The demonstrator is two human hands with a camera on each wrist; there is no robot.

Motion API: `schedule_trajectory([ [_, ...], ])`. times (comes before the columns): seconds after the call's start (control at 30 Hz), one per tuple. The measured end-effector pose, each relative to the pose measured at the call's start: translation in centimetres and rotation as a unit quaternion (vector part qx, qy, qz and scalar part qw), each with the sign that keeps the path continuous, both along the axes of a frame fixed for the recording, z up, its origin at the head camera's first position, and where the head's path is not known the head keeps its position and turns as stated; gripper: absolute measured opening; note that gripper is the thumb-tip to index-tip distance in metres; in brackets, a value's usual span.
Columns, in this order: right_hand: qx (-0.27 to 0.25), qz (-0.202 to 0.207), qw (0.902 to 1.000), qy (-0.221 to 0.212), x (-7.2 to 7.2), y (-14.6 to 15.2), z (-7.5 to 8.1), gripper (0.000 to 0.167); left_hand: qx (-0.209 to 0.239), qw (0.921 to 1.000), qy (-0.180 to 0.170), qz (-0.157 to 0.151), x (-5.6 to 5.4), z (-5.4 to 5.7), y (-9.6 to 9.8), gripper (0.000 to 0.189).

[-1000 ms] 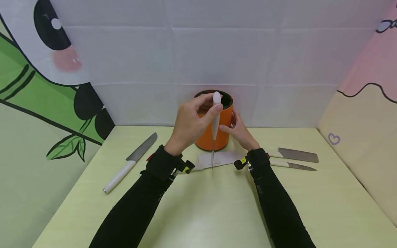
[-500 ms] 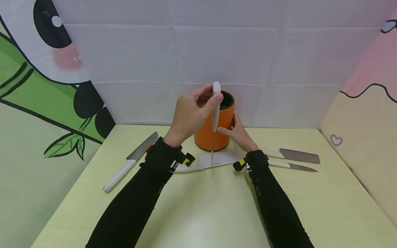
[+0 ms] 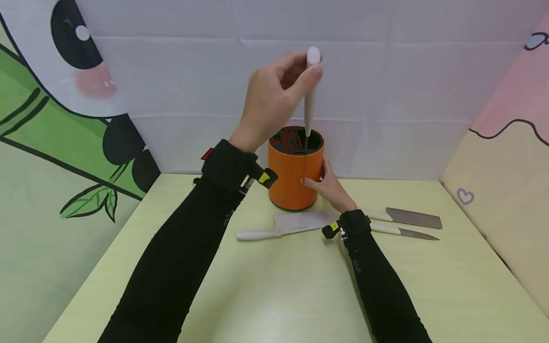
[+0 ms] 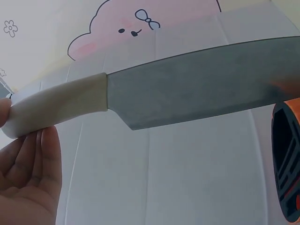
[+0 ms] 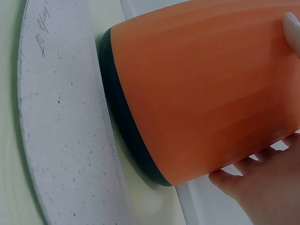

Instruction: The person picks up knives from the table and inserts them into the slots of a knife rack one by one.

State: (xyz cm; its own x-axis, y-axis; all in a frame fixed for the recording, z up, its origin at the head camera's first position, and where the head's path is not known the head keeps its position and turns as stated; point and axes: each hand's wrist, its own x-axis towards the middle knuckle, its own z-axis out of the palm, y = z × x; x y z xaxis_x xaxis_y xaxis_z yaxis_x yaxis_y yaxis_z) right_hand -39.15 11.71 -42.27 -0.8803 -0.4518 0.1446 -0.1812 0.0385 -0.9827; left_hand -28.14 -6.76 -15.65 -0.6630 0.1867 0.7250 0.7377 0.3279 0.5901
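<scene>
My left hand [image 3: 272, 101] pinches the pale handle [image 3: 310, 107] of a kitchen knife near its end, high above the table. The knife's wide metal blade [image 4: 197, 82] fills much of the left wrist view; in the head view it points downward, seen edge-on, in front of the orange knife block [image 3: 287, 178]. That round block stands upright, its dark top showing slots. My right hand [image 3: 332, 191] grips its right side low down, thumb on the front and fingers along the side. In the right wrist view, fingers [image 5: 229, 180] touch the orange wall.
A broad white-bladed knife [image 3: 303, 220] lies in front of the block, its handle to the left. Right of my wrist lie a square-ended knife [image 3: 413, 217] and a small pointed knife [image 3: 417, 233]. A cloth backdrop [image 3: 386, 85] stands behind the table.
My left hand has raised the knife well up, from before the block to above its rim. The arm now covers the knife lying at the left. My right hand stays on the block.
</scene>
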Motion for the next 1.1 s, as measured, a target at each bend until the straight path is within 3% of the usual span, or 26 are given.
schedule_trajectory([
  [0.1, -0.002, -0.001, 1.0000, 0.000, 0.1, 0.0, -0.1, 0.103, -0.010, 0.9998, 0.013, 0.005, -0.7, 1.1, 0.0, 0.033],
  [0.23, -0.005, 0.002, 1.0000, 0.004, 0.1, 0.0, -0.1, 0.102, -0.014, 0.9995, -0.001, 0.030, -1.3, 2.5, 0.0, 0.033],
  [0.4, -0.007, 0.006, 0.9999, 0.009, 0.0, 0.2, -0.1, 0.102, -0.020, 0.9981, -0.008, 0.057, -2.4, 3.5, 0.1, 0.035],
  [0.8, -0.005, 0.007, 0.9999, 0.011, 0.1, 0.4, -0.3, 0.098, -0.026, 0.9972, 0.012, 0.070, -4.3, 3.2, 0.0, 0.030],
  [1.1, -0.004, 0.004, 0.9999, 0.009, 0.0, 0.2, -0.4, 0.098, -0.025, 0.9965, -0.001, 0.079, -5.3, 2.1, -0.4, 0.034],
])
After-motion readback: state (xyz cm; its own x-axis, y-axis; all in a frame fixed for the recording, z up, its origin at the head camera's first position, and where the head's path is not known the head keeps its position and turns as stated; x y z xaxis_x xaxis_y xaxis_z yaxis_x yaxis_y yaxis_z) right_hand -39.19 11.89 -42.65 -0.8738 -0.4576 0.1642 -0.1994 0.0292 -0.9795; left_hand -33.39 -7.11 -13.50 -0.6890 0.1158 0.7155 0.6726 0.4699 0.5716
